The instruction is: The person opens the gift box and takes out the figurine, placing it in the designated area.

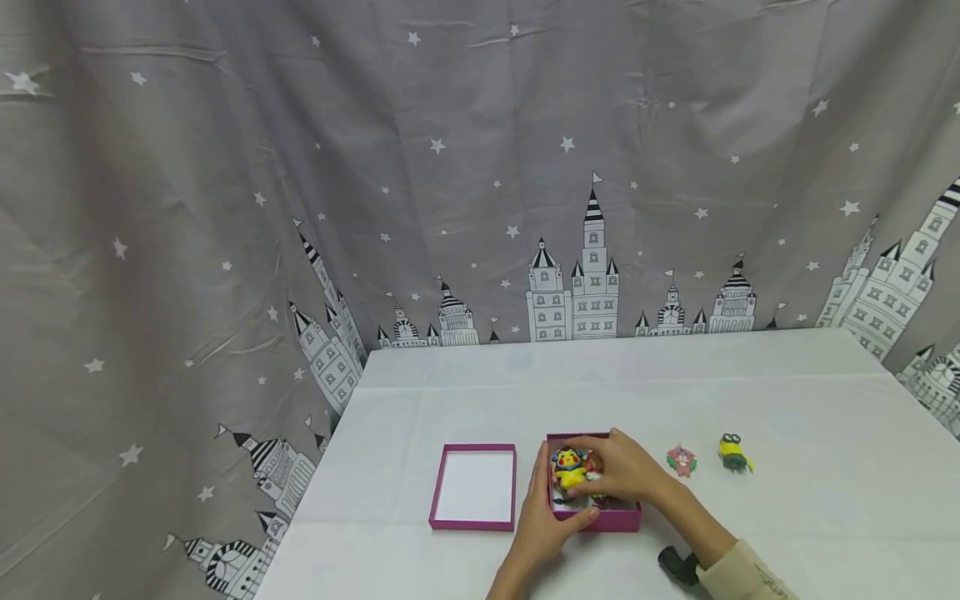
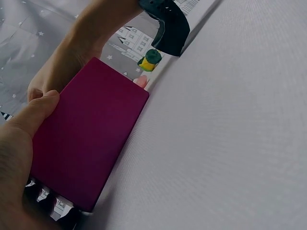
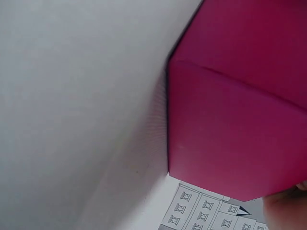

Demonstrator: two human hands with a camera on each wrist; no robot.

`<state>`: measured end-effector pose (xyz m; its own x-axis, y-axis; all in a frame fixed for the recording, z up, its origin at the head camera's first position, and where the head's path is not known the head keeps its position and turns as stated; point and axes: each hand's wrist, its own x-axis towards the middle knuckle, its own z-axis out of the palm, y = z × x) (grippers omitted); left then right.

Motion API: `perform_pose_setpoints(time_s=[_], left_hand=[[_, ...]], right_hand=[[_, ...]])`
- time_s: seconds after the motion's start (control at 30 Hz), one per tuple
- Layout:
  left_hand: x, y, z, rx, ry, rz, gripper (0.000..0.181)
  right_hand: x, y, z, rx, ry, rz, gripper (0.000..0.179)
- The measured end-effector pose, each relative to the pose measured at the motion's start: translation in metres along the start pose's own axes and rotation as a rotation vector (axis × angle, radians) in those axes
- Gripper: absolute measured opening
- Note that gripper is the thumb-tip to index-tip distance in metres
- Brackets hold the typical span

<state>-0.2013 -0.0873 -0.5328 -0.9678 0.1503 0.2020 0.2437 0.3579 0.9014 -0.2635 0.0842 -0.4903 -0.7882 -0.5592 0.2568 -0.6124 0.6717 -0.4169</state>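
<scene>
A magenta box [image 1: 618, 522] stands on the white table with several small toys inside. My left hand [image 1: 542, 518] grips its left side, the thumb at the front rim; the left wrist view shows that thumb over the edge of the box [image 2: 91, 134]. Reaching in from the right, my right hand [image 1: 618, 468] holds a yellow toy figure [image 1: 570, 478] with red cheeks between thumb and fingers. Beside it in the box lie other toys [image 1: 594, 463], partly hidden by the hand. In the right wrist view the box [image 3: 230, 129] hides most of the hand.
A magenta-rimmed lid [image 1: 472, 526] with a white inside lies left of the box. To the right are a pink star-shaped toy [image 1: 682, 461] and a yellow and green minion figure [image 1: 733, 453]. A grey curtain [image 1: 480, 167] with castles and stars hangs behind the table [image 1: 825, 517].
</scene>
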Motion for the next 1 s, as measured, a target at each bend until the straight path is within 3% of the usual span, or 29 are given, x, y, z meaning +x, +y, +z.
perform_pose_setpoints(time_s=[0.47, 0.63, 0.8, 1.0], left_hand=[[-0.001, 0.0, 0.002, -0.008, 0.006, -0.022, 0.106], [-0.001, 0.002, 0.002, -0.003, 0.006, -0.029, 0.106], [0.0, 0.001, 0.0, -0.009, 0.015, -0.018, 0.105], [0.0, 0.0, 0.001, -0.014, 0.019, -0.014, 0.106]], right_hand=[[-0.003, 0.002, 0.0, -0.009, 0.013, -0.064, 0.063], [-0.006, 0.002, -0.005, 0.055, 0.001, -0.096, 0.064], [-0.011, 0.0, -0.015, 0.135, -0.026, -0.077, 0.064], [-0.017, -0.001, -0.028, 0.201, -0.003, -0.095, 0.061]])
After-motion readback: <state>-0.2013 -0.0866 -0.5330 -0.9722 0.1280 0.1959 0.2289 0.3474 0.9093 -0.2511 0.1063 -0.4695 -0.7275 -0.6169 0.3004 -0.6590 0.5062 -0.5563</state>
